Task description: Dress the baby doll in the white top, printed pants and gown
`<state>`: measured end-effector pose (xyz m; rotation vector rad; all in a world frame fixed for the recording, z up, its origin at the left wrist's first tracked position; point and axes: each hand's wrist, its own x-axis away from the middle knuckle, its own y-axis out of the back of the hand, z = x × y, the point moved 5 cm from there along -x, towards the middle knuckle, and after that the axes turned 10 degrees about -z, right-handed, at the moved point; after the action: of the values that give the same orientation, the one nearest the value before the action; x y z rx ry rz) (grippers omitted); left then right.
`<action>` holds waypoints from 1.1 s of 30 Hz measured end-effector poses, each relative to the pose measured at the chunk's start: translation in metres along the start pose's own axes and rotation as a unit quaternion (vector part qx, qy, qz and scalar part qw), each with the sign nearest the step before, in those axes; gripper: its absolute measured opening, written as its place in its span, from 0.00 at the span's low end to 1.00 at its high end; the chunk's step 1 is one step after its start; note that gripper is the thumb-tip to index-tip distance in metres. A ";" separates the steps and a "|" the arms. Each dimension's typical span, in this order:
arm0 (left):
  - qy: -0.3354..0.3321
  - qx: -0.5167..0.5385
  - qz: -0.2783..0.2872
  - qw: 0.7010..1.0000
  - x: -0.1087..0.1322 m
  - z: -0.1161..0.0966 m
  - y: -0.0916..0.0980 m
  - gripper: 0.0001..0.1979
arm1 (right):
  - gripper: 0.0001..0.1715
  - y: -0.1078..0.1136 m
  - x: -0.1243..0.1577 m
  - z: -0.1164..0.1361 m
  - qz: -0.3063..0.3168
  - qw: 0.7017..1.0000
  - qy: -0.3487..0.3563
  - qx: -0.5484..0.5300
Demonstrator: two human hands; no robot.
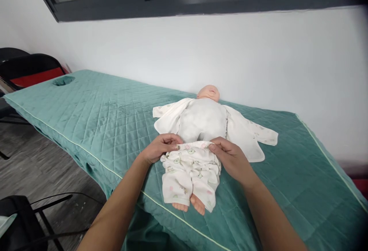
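Observation:
A baby doll [208,92] lies on its back with its head toward the wall. Printed white baby pants [191,174] cover its legs, and its toes stick out of the cuffs. My left hand [162,147] pinches the waistband at its left end. At the right end of the same waistband, my right hand [231,157] grips the cloth between thumb and fingers. Above the waistband shows the doll's pale grey-white cloth torso [202,117]. A white baby jacket [244,130] is spread open beneath the doll, its sleeves reaching out to both sides.
A green quilted cover [115,117] lies over the long bed, which has a face hole [63,81] at the far left. Behind it runs a white wall [258,55] below a dark window frame [184,4]. Black chairs [31,65] stand at the left.

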<state>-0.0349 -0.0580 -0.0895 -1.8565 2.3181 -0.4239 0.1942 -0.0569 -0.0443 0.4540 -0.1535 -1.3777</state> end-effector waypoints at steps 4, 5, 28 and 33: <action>0.006 0.001 -0.011 1.000 0.000 0.001 -0.001 0.16 | 0.20 0.004 -0.003 -0.005 -0.041 0.999 -0.013 0.000; 0.003 0.004 -0.021 1.000 0.000 0.001 -0.001 0.17 | 0.20 0.004 -0.003 -0.006 -0.046 0.999 -0.017 -0.004; -0.049 -0.114 -0.130 0.984 -0.004 0.000 -0.002 0.19 | 0.22 0.026 -0.017 -0.005 -0.153 0.988 -0.026 -0.007; -0.061 -0.143 -0.148 0.977 -0.002 -0.002 -0.003 0.19 | 0.23 0.028 -0.019 -0.015 -0.170 0.984 -0.032 0.051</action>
<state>-0.0325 -0.0559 -0.0866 -2.3014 2.1184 0.0002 0.2212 -0.0321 -0.0435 0.5384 -0.2062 -1.7271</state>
